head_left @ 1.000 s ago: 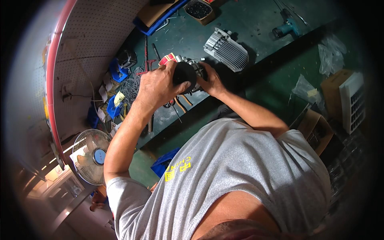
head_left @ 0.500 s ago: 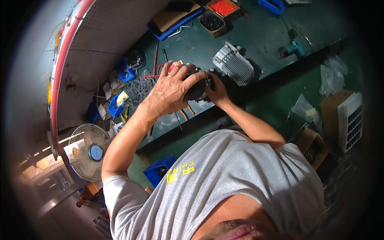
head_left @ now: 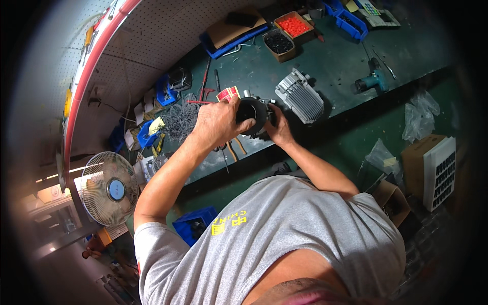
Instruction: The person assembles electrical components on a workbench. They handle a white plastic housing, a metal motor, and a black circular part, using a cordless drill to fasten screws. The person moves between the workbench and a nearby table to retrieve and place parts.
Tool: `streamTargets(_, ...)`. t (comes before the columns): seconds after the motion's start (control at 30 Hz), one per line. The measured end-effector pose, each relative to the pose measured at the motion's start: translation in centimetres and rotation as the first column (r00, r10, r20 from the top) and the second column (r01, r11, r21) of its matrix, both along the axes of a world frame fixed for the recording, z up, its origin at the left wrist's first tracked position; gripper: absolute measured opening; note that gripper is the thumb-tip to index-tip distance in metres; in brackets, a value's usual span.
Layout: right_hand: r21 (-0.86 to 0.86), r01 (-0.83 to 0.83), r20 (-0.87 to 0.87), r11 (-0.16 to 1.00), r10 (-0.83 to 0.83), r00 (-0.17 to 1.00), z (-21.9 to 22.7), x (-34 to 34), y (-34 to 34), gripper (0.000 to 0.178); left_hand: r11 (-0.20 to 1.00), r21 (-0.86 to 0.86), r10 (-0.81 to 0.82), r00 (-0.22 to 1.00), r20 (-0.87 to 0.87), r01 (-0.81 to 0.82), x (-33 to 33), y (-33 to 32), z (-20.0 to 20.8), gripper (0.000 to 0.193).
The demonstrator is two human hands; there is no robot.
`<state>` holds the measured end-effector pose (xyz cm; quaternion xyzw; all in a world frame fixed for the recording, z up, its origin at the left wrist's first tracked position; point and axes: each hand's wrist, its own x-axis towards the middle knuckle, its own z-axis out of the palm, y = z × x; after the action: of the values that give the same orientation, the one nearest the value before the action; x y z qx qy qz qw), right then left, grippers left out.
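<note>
A black round part with a hollow, cup-like end (head_left: 248,111) is held above the near edge of the bench. My left hand (head_left: 217,122) grips its left side, the thumb lying across the rim. From the other side my right hand (head_left: 279,128) has its fingers curled around metal fittings joined to the part; their exact shape is hidden. A red and yellow label or packet (head_left: 229,94) shows just beyond my left fingers. To the right of my hands lies a grey finned metal housing (head_left: 301,96) on the bench.
A teal power drill (head_left: 373,79) rests on the green bench (head_left: 335,61), far right. At the back stand boxes of red pieces (head_left: 293,25) and black pieces (head_left: 278,42). Left are tangled grey cords (head_left: 183,118), blue bins (head_left: 148,133) and a fan (head_left: 109,188). Plier handles (head_left: 238,146) lie by the edge.
The black part has turned so its hollow round end now shows. My left fingers have shifted from over its top to its side. The whole view has moved slightly.
</note>
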<state>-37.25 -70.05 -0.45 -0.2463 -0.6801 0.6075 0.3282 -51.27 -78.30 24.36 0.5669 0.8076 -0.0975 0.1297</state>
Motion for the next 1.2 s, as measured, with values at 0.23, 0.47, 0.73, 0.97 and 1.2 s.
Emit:
streamTargets(0.23, 0.029, 0.018, 0.019, 0.999, -0.018, 1.000, -0.3, 0.1, -0.1, 0.062, 1.000, 0.014, 0.008, 1.000, -0.007, -0.008, 0.6, 0.6, -0.4, 0.067)
streamTargets(0.47, 0.039, 0.026, 0.040, 0.999, -0.028, 0.999, 0.1, 0.0, -0.2, 0.061, 0.994, -0.089, 0.067, 0.998, 0.010, -0.066, 1.1, 1.4, 0.0, 0.059)
streamTargets(0.73, -0.011, 0.017, -0.002, 1.000, -0.018, 1.000, -0.4, -0.3, 0.0, 0.059, 0.934, 0.240, -0.296, 0.950, 0.103, 0.265, 0.4, -0.3, 1.0, 0.112)
streamTargets(0.97, -0.016, 0.007, 0.021, 1.000, -0.007, 1.000, 0.0, -0.2, 0.1, 0.060, 0.950, 0.238, -0.236, 0.964, 0.124, 0.202, 0.5, -0.2, 1.1, 0.107)
streamTargets(1.2, 0.004, 0.013, 0.040, 1.000, -0.014, 0.999, 0.0, 0.0, 0.0, 0.062, 0.951, 0.258, -0.210, 0.970, 0.124, 0.173, 0.6, -0.4, 0.3, 0.092)
